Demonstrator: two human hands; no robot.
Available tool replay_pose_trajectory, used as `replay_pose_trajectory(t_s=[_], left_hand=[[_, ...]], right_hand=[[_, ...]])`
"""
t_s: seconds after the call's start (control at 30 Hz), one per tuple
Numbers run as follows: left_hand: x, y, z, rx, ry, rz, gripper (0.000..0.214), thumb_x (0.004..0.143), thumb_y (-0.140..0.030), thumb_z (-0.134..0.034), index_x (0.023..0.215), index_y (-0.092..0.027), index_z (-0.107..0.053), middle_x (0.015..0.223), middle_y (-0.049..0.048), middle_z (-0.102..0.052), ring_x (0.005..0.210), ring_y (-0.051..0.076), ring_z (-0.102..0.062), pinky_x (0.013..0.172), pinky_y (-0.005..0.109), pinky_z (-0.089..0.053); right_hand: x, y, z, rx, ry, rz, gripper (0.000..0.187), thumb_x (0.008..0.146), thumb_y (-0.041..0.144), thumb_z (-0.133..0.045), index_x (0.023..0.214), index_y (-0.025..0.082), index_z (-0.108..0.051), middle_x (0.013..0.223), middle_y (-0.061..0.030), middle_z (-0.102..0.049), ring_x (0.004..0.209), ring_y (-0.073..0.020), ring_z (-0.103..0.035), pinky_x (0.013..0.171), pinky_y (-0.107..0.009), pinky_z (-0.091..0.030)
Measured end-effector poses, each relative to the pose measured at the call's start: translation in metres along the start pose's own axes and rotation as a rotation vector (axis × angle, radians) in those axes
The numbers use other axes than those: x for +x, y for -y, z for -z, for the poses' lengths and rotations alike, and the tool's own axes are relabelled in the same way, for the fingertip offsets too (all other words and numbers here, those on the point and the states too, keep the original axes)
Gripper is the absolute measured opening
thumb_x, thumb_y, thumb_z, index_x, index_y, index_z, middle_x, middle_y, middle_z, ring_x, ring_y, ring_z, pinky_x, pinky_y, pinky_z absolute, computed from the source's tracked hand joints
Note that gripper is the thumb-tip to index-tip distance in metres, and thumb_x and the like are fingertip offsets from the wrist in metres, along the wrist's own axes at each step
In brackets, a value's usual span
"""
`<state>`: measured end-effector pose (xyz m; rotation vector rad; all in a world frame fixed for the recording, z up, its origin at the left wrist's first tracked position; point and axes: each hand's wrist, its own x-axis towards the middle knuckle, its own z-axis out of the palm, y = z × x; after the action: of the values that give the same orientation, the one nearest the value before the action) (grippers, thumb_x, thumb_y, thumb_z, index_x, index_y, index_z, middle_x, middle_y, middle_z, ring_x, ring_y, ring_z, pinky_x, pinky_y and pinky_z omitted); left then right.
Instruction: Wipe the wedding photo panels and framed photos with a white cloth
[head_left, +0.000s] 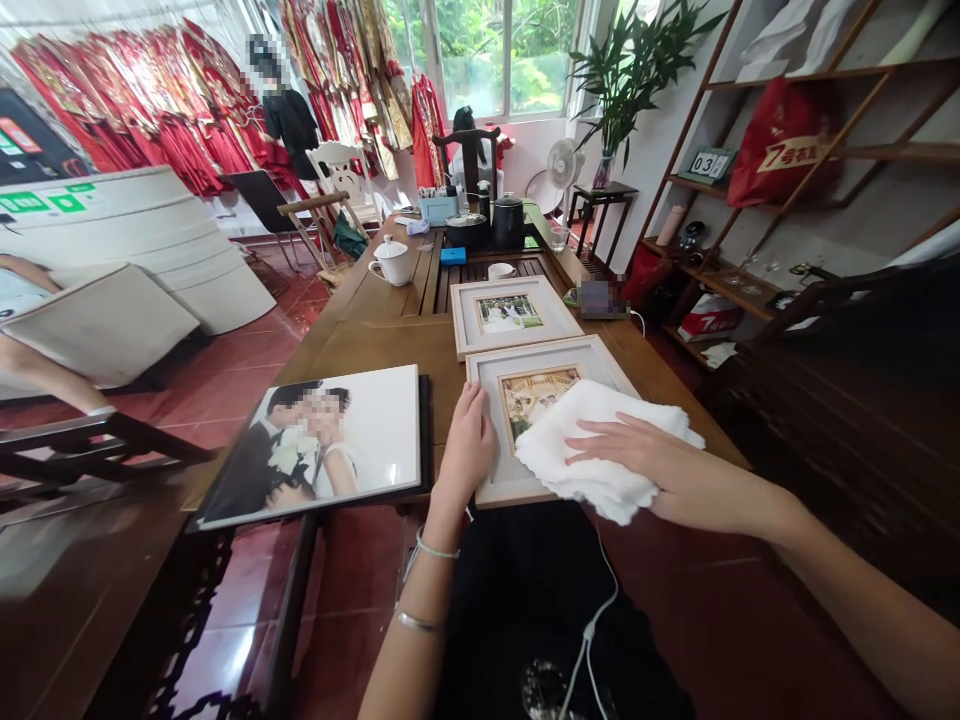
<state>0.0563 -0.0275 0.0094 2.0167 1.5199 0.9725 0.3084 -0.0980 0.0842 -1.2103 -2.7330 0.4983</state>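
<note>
My left hand (469,440) grips the left edge of a light wooden picture frame (517,497), its fingers closed along the rim. The frame lies flat at the table's near edge, with a photo in a pale mount. My right hand (626,455) holds a folded white cloth (585,410) down against the frame's right side. Its fingers lie stretched across the top of the cloth; the thumb is hidden. The cloth covers part of the photo. Just beyond is a second framed photo (510,310). A large photo album (375,430) with a couple on its cover lies to the left.
Farther along the wooden table (352,340) stand a white lidded cup (390,262), a small white cup (500,271) and a black kettle (508,220). A white cable (600,610) hangs in front of me. Shelves (750,290) rise on the right. Other people are in the room.
</note>
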Motion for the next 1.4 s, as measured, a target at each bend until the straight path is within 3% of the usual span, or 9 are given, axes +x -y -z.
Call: replay_pose_trajectory(t_s=[0.1, 0.2, 0.47, 0.6, 0.77, 0.9, 1.0, 1.17, 1.4], left_hand=[[0.0, 0.0, -0.002, -0.001, -0.024, -0.015, 0.046, 0.088, -0.01, -0.035, 0.132, -0.009, -0.046, 0.147, 0.0167, -0.039, 0.142, 0.025, -0.026, 0.118, 0.045, -0.024], [0.001, 0.001, -0.004, -0.019, -0.029, -0.042, 0.048, 0.087, -0.009, -0.034, 0.133, -0.011, -0.047, 0.147, 0.0152, -0.041, 0.142, 0.024, -0.027, 0.118, 0.044, -0.025], [0.003, 0.005, -0.001, -0.054, -0.025, -0.066, 0.043, 0.087, -0.013, -0.039, 0.128, -0.015, -0.053, 0.141, 0.0124, -0.048, 0.137, 0.023, -0.037, 0.116, 0.044, -0.028], [0.003, 0.006, -0.001, -0.036, -0.021, -0.058, 0.043, 0.087, -0.012, -0.038, 0.127, -0.012, -0.053, 0.141, 0.0141, -0.048, 0.138, 0.023, -0.037, 0.117, 0.043, -0.028], [0.003, 0.004, 0.0, -0.033, -0.022, -0.063, 0.042, 0.088, -0.014, -0.039, 0.128, -0.014, -0.053, 0.141, 0.0139, -0.049, 0.137, 0.024, -0.037, 0.116, 0.045, -0.028], [0.002, 0.003, 0.0, -0.028, -0.032, -0.059, 0.043, 0.088, -0.014, -0.039, 0.13, -0.014, -0.05, 0.143, 0.0139, -0.046, 0.138, 0.024, -0.036, 0.116, 0.044, -0.029], [0.002, 0.004, 0.0, -0.011, -0.032, -0.058, 0.045, 0.087, -0.014, -0.041, 0.131, -0.013, -0.049, 0.144, 0.0145, -0.045, 0.138, 0.024, -0.036, 0.116, 0.044, -0.028], [0.004, 0.003, 0.002, 0.02, -0.015, -0.065, 0.043, 0.088, -0.015, -0.039, 0.129, -0.011, -0.05, 0.143, 0.0163, -0.046, 0.137, 0.024, -0.037, 0.116, 0.043, -0.029], [0.008, 0.007, 0.004, 0.061, 0.02, -0.102, 0.042, 0.086, -0.011, -0.039, 0.125, -0.009, -0.053, 0.14, 0.0174, -0.049, 0.136, 0.024, -0.039, 0.115, 0.044, -0.03]], right_hand=[[-0.013, -0.009, 0.005, -0.061, -0.093, -0.065, 0.063, 0.07, 0.007, -0.043, 0.128, 0.024, -0.057, 0.135, -0.0039, -0.056, 0.128, -0.0265, -0.046, 0.11, -0.05, -0.031], [-0.011, -0.029, 0.005, -0.216, -0.204, -0.141, 0.067, 0.064, 0.006, -0.043, 0.128, 0.023, -0.056, 0.133, -0.0059, -0.058, 0.129, -0.0285, -0.044, 0.109, -0.054, -0.029], [0.048, -0.081, 0.001, -0.349, -0.217, -0.227, 0.078, 0.061, 0.006, -0.046, 0.137, 0.025, -0.046, 0.145, -0.0062, -0.046, 0.138, -0.0306, -0.028, 0.107, -0.062, -0.021], [0.078, -0.07, 0.002, -0.353, -0.117, -0.23, 0.08, 0.063, 0.006, -0.046, 0.141, 0.024, -0.041, 0.15, -0.0081, -0.038, 0.139, -0.0327, -0.025, 0.105, -0.068, -0.016], [0.091, -0.031, -0.009, -0.258, -0.034, -0.068, 0.078, 0.067, 0.005, -0.046, 0.143, 0.022, -0.038, 0.152, -0.0087, -0.032, 0.141, -0.0303, -0.021, 0.108, -0.065, -0.012], [0.07, -0.007, -0.015, -0.15, 0.013, 0.015, 0.081, 0.062, 0.003, -0.044, 0.141, 0.022, -0.041, 0.152, -0.007, -0.033, 0.142, -0.0261, -0.018, 0.11, -0.061, -0.012], [0.042, -0.006, -0.011, -0.069, 0.047, 0.026, 0.083, 0.06, 0.002, -0.042, 0.141, 0.023, -0.042, 0.149, -0.0048, -0.038, 0.141, -0.0241, -0.021, 0.112, -0.058, -0.013], [0.017, -0.019, -0.003, -0.052, 0.0, -0.087, 0.074, 0.065, 0.004, -0.041, 0.136, 0.023, -0.049, 0.141, -0.0036, -0.05, 0.137, -0.0215, -0.034, 0.115, -0.048, -0.018], [0.076, -0.029, -0.005, -0.155, -0.12, -0.301, 0.073, 0.066, 0.006, -0.042, 0.139, 0.016, -0.043, 0.144, -0.011, -0.045, 0.139, -0.0286, -0.027, 0.11, -0.06, -0.018]])
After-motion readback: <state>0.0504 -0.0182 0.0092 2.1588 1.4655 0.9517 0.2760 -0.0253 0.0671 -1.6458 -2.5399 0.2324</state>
